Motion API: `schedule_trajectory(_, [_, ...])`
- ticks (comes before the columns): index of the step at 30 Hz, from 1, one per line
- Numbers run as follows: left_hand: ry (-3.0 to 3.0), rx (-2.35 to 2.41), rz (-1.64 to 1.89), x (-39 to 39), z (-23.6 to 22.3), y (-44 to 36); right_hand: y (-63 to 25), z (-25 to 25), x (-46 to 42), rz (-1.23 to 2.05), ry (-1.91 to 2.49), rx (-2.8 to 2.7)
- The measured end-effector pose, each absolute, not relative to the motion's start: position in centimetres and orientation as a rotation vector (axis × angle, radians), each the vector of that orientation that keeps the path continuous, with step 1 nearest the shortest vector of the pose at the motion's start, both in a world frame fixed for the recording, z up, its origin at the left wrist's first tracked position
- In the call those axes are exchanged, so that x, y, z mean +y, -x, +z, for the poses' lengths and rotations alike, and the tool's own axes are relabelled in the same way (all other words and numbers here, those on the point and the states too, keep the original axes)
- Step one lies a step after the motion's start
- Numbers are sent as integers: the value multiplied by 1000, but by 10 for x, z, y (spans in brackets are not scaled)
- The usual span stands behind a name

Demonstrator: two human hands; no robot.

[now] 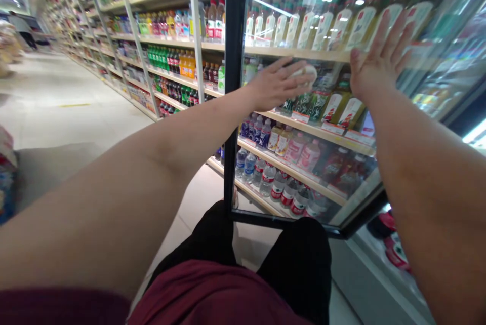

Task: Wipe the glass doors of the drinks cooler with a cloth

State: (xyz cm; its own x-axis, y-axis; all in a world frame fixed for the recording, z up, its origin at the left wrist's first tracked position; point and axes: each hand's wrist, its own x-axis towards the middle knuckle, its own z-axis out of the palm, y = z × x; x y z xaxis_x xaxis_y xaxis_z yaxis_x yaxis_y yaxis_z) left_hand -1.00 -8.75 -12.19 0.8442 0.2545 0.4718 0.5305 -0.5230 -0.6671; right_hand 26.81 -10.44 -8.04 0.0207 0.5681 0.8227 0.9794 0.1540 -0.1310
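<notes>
A glass cooler door [235,112] with a black frame stands swung out in front of me. My left hand [279,84] rests on the glass with a pale cloth or sponge [306,73] under its fingers. My right hand [381,56] lies flat on the same pane, higher and to the right, fingers spread and holding nothing. Through the glass I see shelves of bottled drinks [304,153].
A long open shelf of soft drinks [170,62] runs down the aisle on the left. The tiled aisle floor [64,107] stretches away, with a person far off at the upper left. The cooler's base [379,264] is at the lower right.
</notes>
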Motion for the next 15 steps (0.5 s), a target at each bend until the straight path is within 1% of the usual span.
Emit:
schedule_trajectory(3, [1909,-735,-802,-77,-105,12,-269,-82,-105,-667,1483,-1656])
schedule_trajectory(4, [1890,-758,-850,-75,-105,12,-269,-82,-106,-670,1484,-1656])
schedule_trajectory(6, [1993,-724,-737,-76,-113,12,-269,-83,-107,-673,1492,-1653])
schedule_trajectory(9, [2197,-536,-355,-84,-126,16,-267,-83,-106,-684,1489,-1650])
schedule_trajectory(10, [2211,-495,-290,-86,-126,18,-267,-83,-105,-685,1500,-1646])
schedule_trajectory(12, [2153,-514,-325,-88,-117,21,-267,-82,-103,-684,1543,-1629])
schedule_trajectory(15, [1927,-722,-627,-85,-97,22,-268,-81,-99,-685,1570,-1618])
